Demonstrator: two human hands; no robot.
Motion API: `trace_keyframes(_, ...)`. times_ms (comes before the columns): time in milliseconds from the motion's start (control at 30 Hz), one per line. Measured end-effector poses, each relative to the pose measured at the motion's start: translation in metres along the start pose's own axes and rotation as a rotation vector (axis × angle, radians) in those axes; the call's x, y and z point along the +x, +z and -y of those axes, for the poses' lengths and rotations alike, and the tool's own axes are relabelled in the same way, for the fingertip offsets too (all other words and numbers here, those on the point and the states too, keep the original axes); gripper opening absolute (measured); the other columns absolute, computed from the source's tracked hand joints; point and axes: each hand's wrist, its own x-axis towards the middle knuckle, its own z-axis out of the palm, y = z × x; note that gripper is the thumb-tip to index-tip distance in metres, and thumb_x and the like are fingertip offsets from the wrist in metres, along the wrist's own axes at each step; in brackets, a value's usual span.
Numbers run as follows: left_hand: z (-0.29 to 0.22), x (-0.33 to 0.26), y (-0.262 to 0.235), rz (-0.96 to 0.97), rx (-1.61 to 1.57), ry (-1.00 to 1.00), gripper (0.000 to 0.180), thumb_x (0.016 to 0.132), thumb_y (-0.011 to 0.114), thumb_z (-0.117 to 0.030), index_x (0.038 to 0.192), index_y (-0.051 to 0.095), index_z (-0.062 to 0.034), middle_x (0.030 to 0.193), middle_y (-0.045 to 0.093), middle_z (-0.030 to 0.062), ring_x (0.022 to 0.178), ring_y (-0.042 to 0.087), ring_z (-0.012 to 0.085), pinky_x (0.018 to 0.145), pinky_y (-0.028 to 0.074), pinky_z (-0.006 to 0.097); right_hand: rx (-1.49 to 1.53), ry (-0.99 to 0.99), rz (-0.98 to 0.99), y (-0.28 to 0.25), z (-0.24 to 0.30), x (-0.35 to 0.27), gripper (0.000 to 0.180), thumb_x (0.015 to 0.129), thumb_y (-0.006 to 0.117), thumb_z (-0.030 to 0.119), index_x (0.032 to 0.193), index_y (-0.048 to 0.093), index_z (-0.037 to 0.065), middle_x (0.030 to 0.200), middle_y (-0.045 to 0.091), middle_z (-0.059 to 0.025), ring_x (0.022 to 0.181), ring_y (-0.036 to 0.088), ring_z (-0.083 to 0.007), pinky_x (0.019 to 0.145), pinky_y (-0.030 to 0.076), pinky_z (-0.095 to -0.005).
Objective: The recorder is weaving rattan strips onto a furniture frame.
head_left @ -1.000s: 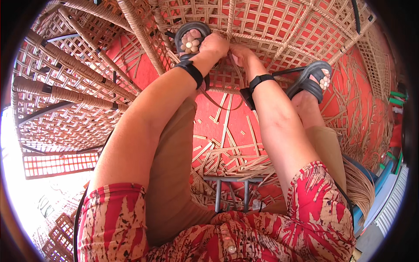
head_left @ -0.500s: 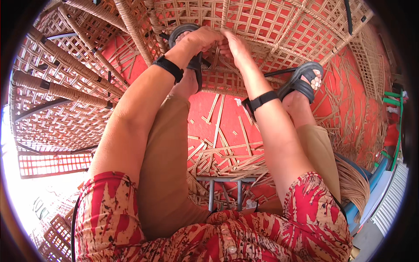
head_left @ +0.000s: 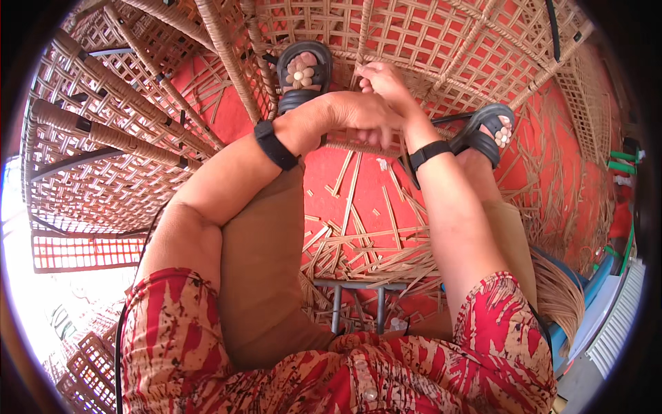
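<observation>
A large woven cane lattice panel stands in front of me over a red floor. My left hand, with a black wristband, curls its fingers around the panel's lower rim. Just above it, my right hand, also with a black wristband, pinches a thin cane strip against the weave. The two hands touch each other. My feet in black sandals rest against the panel, the left foot behind my left hand and the right foot beside my right wrist.
Loose cut cane strips litter the red floor between my legs. A bundle of long cane fibres lies at the right. More woven frames stand at the left. A small metal stool frame is under me.
Both hands have dropped from the weave near my left sandal to the panel's lower rim, the left hand now under the right. The view has tilted a little.
</observation>
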Motion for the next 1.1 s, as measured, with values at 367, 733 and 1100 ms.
trace_keyframes(367,0.07,0.071,-0.042,-0.948,-0.607,-0.069,0.025,0.085,0.064,-0.017,0.107,0.066,-0.0046,0.097,0.065,0.0074,0.085,0.064,0.0203,0.077,0.052,0.033,0.049,0.03,-0.062,-0.001,-0.013,0.001,0.025,0.089,0.054,0.019,0.098,0.069,0.002,0.073,0.068,-0.0086,0.061,0.065,-0.0174,0.058,0.051,-0.0316)
trace_keyframes(733,0.114,0.098,-0.058,-1.046,-0.365,0.061,0.03,0.093,0.059,-0.03,0.099,0.061,-0.0013,0.081,0.062,0.0061,0.067,0.053,0.0153,0.06,0.044,0.031,-0.421,-0.095,-0.676,0.038,-0.014,-0.009,0.023,0.082,0.059,0.028,0.088,0.075,0.012,0.084,0.068,-0.0197,0.087,0.065,-0.037,0.075,0.049,-0.0467)
trace_keyframes(1100,0.11,0.1,-0.05,-1.136,-0.538,-0.014,0.022,0.092,0.061,-0.024,0.094,0.063,-0.0022,0.079,0.063,0.0062,0.067,0.057,0.0154,0.058,0.046,0.03,-0.275,-0.118,-0.543,0.046,-0.013,0.0,0.017,0.08,0.055,0.012,0.083,0.069,0.001,0.08,0.065,-0.025,0.081,0.064,-0.039,0.074,0.049,-0.0478)
